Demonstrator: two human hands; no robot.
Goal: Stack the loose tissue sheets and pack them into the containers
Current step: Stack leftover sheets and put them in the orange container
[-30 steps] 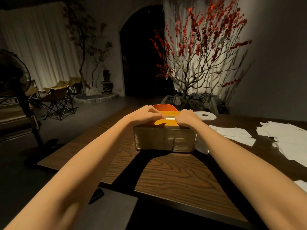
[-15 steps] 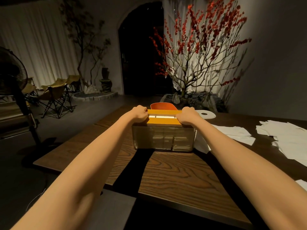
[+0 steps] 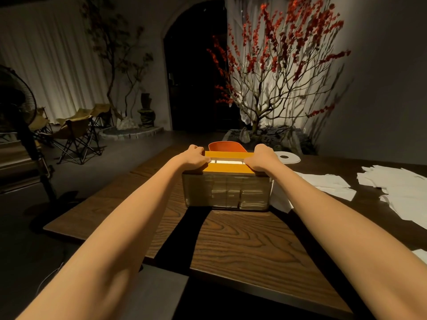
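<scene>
Tabletop (image 3: 231, 239): tissue box (image 3: 227, 190) lengthwise left-right.

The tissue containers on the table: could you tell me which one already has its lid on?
The clear container with the yellow slotted lid, gripped at both ends by the hands. The orange container behind it stands open.

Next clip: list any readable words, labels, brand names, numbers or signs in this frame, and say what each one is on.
None: no text can be read anywhere in this view.
Orange lid of the clear tissue box: plain, no print visible.
Loose tissue sheets: blank white.
White lid with a hole, behind the box: no marking visible.
</scene>
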